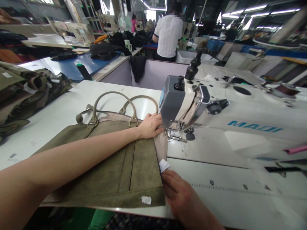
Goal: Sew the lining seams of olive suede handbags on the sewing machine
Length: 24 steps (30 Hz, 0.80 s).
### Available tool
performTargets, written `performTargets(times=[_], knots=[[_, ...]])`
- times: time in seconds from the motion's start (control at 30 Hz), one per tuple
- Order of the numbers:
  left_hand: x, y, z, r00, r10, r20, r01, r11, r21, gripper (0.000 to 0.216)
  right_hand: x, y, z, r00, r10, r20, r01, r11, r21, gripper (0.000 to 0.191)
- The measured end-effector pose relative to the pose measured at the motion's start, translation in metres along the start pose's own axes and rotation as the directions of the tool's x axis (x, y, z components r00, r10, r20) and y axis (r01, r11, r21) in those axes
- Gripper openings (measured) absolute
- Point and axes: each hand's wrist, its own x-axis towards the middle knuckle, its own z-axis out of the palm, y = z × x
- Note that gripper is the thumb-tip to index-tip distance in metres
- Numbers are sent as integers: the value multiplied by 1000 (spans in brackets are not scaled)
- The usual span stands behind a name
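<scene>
An olive-green suede bag [115, 166] with two looped handles lies flat on the white table. Its right edge, with a beige lining strip, runs under the presser foot [176, 135] of a white sewing machine [216, 111]. My left hand [151, 125] rests on the bag's top right corner beside the machine head, fingers curled and pressing the fabric down. My right hand [178, 191] lies at the bag's lower right edge, fingers pressed on the lining next to a small white label [164, 165].
A pile of olive fabric pieces [26, 92] sits at the left of the table [59, 111]. Behind it a blue table [69, 67] holds dark cloth and a thread spool. A person in a white shirt [168, 35] stands with their back turned farther off.
</scene>
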Motion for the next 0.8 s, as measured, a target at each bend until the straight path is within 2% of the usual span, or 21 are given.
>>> performTargets(times=[0.13,0.27,0.43,0.6,0.7,0.8], knots=[[1,-2,1,1000,15,-5,-15,1000,-2,18,-5,3,4,999,16,46,-15,1000,-22,33],[1,-3,1,1000,22,5,-22,1000,6,16,-5,4,5,999,25,35,-25,1000,0,34],[1,-4,3,1000,23,7,-23,999,32,16,-3,5,5,992,126,22,-127,986,103,32],[18,-18,9,1000,5,17,-5,1000,25,16,2,8,2,963,270,19,-269,950,160,33],[18,-23,-5,1000,-29,-2,29,999,22,26,4,9,-1,975,221,2,-220,969,113,39],[-7,-18,-31,999,-23,-44,25,999,40,39,6,8,-3,993,119,-3,-119,991,60,42]])
